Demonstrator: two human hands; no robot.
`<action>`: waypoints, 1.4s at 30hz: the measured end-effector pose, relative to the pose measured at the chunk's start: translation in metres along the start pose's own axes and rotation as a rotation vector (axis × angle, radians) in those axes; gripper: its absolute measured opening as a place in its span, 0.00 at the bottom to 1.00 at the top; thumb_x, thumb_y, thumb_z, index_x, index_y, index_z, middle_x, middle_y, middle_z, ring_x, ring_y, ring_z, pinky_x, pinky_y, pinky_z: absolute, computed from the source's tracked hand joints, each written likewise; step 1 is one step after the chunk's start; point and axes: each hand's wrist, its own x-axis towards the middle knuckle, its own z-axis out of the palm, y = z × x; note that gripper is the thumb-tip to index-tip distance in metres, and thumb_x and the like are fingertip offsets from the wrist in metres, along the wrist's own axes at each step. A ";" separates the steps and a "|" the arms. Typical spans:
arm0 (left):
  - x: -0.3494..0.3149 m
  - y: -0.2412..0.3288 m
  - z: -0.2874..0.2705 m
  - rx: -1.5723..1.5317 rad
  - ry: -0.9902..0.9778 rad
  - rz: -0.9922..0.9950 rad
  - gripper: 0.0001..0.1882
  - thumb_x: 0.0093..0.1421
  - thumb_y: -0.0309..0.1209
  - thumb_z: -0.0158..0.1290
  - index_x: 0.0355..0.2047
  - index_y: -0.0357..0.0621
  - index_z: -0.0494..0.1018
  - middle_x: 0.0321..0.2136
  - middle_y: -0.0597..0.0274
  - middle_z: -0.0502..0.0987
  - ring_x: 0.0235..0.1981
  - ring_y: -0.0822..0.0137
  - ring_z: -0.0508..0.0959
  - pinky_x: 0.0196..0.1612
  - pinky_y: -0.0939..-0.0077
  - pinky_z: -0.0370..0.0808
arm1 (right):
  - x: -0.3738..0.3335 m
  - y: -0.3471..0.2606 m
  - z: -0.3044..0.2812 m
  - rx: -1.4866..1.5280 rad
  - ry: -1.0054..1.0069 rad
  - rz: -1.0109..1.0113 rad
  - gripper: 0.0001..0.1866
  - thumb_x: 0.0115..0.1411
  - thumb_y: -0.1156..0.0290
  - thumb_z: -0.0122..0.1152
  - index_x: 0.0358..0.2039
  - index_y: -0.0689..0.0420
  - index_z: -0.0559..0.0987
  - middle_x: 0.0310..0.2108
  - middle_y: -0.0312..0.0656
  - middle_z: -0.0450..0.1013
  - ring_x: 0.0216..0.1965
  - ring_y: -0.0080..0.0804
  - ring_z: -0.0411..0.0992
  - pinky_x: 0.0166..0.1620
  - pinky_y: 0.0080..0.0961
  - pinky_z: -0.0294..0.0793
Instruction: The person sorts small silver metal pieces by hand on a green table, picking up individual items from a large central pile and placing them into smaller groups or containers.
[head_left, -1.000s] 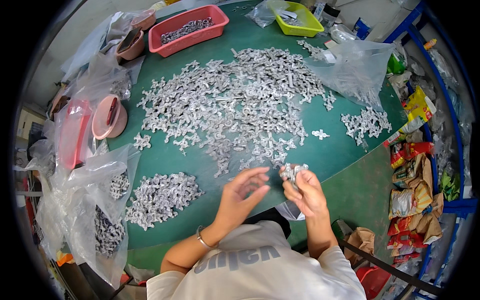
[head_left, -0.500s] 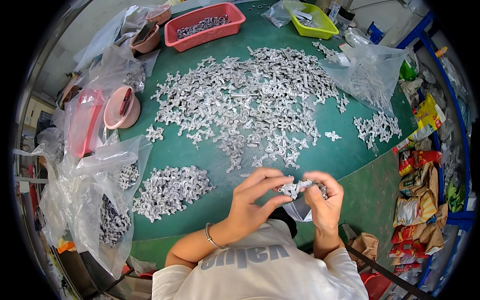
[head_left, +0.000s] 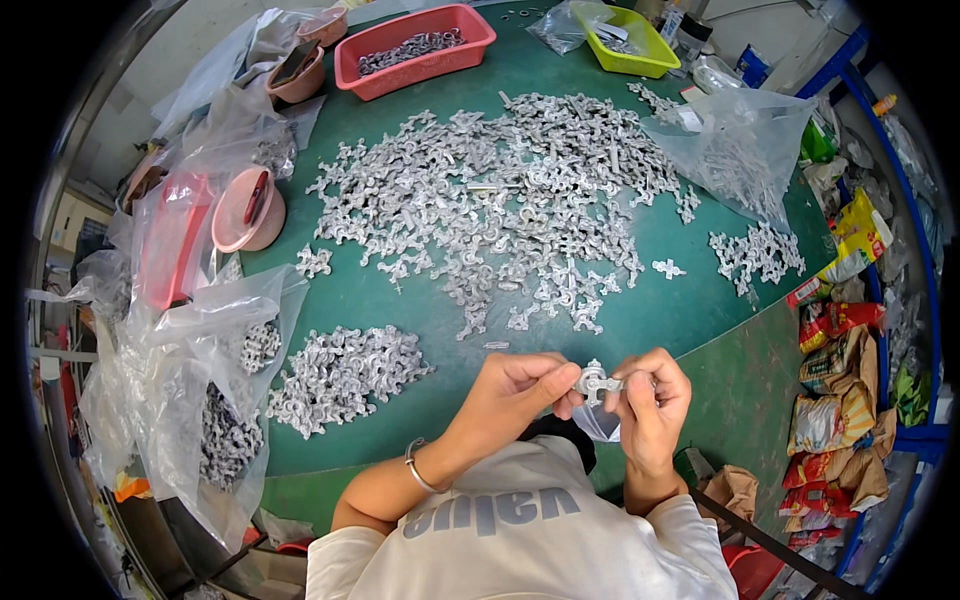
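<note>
Between my two hands, close to my chest, is a small grey metal casting [head_left: 597, 383] with several rounded arms. My left hand [head_left: 525, 392] pinches its left side between thumb and fingers. On the other side my right hand [head_left: 650, 402] grips an arm of the same casting, fingers curled in. Just beyond my hands, a large heap of similar castings [head_left: 500, 190] spreads over the green table [head_left: 480, 420]. A smaller pile [head_left: 345, 380] lies left of my left hand. One short ribbed metal piece [head_left: 497, 345] rests on the table just above my left hand.
A red tray [head_left: 415, 75] of metal rings and a yellow-green basket [head_left: 630, 55] stand at the back. Plastic bags [head_left: 190, 360] and a pink tub [head_left: 247, 225] line the left side. Another bag of parts [head_left: 735, 150] lies right, beside a small pile [head_left: 755, 255]. Packets hang at far right.
The casting has been turned between my hands and now shows an upright arm. My left fingers have folded in closer around it. The short ribbed piece on the table now shows more clearly.
</note>
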 end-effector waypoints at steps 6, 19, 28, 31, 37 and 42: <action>-0.001 0.000 0.002 0.013 0.008 0.038 0.16 0.62 0.32 0.46 0.23 0.32 0.72 0.22 0.63 0.73 0.23 0.76 0.69 0.29 0.82 0.66 | -0.004 -0.001 0.004 0.060 -0.020 -0.037 0.08 0.59 0.72 0.54 0.29 0.65 0.70 0.21 0.44 0.71 0.15 0.14 0.60 0.18 0.11 0.54; -0.001 0.004 0.008 0.074 0.015 0.120 0.15 0.63 0.29 0.44 0.22 0.32 0.70 0.22 0.63 0.71 0.22 0.77 0.68 0.28 0.83 0.64 | -0.009 -0.002 0.000 0.124 -0.079 -0.006 0.10 0.60 0.71 0.53 0.30 0.66 0.69 0.22 0.49 0.72 0.11 0.14 0.58 0.16 0.11 0.55; -0.001 0.006 0.012 0.170 0.084 0.132 0.20 0.64 0.31 0.43 0.16 0.35 0.68 0.15 0.65 0.69 0.17 0.77 0.66 0.22 0.83 0.62 | -0.009 0.015 0.001 -0.171 -0.013 -0.285 0.11 0.61 0.71 0.48 0.26 0.66 0.69 0.21 0.46 0.71 0.14 0.18 0.61 0.18 0.14 0.59; 0.000 0.004 0.010 0.025 0.089 0.001 0.23 0.64 0.34 0.43 0.12 0.37 0.67 0.12 0.66 0.67 0.14 0.77 0.64 0.19 0.84 0.60 | -0.004 0.018 -0.001 -0.226 -0.062 -0.273 0.14 0.62 0.71 0.46 0.22 0.66 0.69 0.21 0.44 0.70 0.14 0.18 0.61 0.18 0.13 0.59; 0.004 0.000 0.007 -0.006 0.051 -0.091 0.24 0.63 0.36 0.44 0.11 0.38 0.67 0.10 0.66 0.67 0.12 0.78 0.63 0.16 0.84 0.59 | 0.002 0.030 -0.003 -0.066 0.033 -0.096 0.12 0.62 0.72 0.47 0.25 0.66 0.71 0.23 0.43 0.71 0.14 0.17 0.62 0.16 0.13 0.58; 0.004 -0.019 0.007 0.201 0.050 -0.061 0.22 0.64 0.36 0.43 0.16 0.36 0.71 0.13 0.67 0.69 0.13 0.79 0.65 0.17 0.85 0.62 | 0.001 0.036 0.003 0.027 0.055 0.101 0.08 0.60 0.72 0.51 0.32 0.65 0.71 0.25 0.41 0.70 0.13 0.17 0.62 0.16 0.12 0.58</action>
